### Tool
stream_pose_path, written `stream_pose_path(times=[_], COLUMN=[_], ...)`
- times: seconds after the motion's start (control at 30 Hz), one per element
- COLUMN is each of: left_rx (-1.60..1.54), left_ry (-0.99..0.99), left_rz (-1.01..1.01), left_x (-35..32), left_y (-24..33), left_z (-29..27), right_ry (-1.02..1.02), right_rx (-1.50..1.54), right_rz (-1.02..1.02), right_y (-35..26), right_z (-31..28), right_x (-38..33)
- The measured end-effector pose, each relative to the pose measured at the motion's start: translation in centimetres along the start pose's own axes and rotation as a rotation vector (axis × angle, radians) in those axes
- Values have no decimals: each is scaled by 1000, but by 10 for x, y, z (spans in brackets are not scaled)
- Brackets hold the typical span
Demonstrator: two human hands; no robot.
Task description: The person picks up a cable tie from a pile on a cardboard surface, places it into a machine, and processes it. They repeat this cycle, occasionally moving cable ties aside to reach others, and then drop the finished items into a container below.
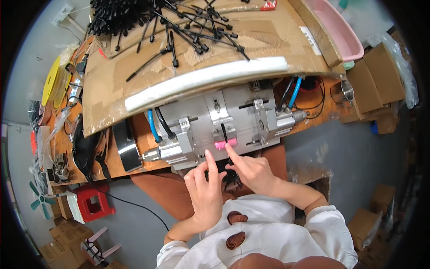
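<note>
In front of me is a silver metal fixture (pixel 212 112) with a clamp-like block on each side. A pink piece (pixel 226 144) sits at its near middle, with a thin black stem (pixel 224 131) standing over it. My right hand (pixel 256 175) has its index finger stretched out, the tip touching the pink piece beside the stem. Just left of it, my left hand (pixel 205 190) points its index finger up toward the fixture's near edge. Its other fingers are partly curled. Several black parts (pixel 231 180) lie below and between my hands, partly hidden by them.
Above the fixture, a cardboard sheet (pixel 112 96) edged with a white foam strip (pixel 206 83) bears many black stemmed parts (pixel 192 33). Blue tubes (pixel 294 93) and black cables run beside the fixture. A phone (pixel 126 145) and black pouch (pixel 85 150) lie left; a metal cup (pixel 342 91) stands right.
</note>
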State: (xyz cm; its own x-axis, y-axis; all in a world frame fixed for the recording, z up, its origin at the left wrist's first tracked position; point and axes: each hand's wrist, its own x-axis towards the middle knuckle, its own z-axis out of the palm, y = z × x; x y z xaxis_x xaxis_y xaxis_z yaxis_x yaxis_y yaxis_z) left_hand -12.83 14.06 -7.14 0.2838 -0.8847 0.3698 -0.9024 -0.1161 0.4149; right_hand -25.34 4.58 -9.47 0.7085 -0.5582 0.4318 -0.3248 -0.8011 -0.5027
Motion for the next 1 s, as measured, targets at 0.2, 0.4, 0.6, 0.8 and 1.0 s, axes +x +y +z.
stream_pose_path(times=[0.2,0.4,0.6,0.8,1.0], left_rx=[-30,-143,-92,-162,-320], left_ry=[-7,226,77,-103,-162], left_rz=[14,189,186,205,167], left_x=[19,149,223,221,210], left_y=[-14,-41,-70,-67,-65], left_z=[-20,-48,-27,-40,-62], right_ry=[-112,314,269,113,-222], right_rx=[64,-192,-242,-369,-206], right_rz=[87,-111,-73,9,-4], right_y=[-9,17,58,92,110], right_z=[-21,-85,-108,-106,-109], right_x=[3,59,165,235,274])
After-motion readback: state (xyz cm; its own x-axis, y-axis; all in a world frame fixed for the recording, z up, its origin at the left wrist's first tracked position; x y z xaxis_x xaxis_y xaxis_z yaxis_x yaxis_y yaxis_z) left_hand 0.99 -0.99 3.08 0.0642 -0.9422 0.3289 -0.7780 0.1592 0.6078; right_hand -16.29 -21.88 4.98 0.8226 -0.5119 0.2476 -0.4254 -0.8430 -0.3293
